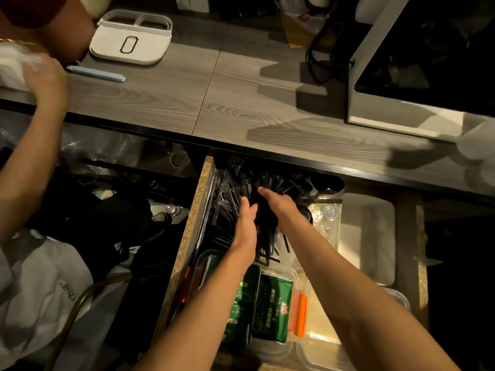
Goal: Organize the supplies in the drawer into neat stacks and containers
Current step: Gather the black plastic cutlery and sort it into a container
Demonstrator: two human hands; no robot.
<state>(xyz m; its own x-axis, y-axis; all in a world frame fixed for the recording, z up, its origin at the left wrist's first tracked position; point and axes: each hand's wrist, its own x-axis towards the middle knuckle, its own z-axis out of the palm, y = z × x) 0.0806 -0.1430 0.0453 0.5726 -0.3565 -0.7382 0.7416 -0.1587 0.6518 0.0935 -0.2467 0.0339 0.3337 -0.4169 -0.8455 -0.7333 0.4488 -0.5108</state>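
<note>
A bundle of black plastic cutlery [263, 212] is held between the left hand [245, 226] and the right hand [284, 207], which are pressed toward each other from both sides with mostly straight fingers. The bundle is lifted slightly over the loose black cutlery [227, 194] that fills the back-left part of the open drawer [187, 236]. Nearer in the drawer, green packets [270, 303] are seen in a clear container [302, 274], with orange items [300, 314] just beside them. A white tray [367, 236] is placed at the right side of the drawer, and a small clear cup [325, 211] lies between it and the cutlery.

Above the drawer a grey wood-pattern counter [241, 103] is seen. On it a white divided box [132, 36], a pale blue pen-like object [96, 73] and a large white appliance [401, 89] are placed. At the left, another person's hand [45, 79] is blurred, near the counter edge; what it holds cannot be told.
</note>
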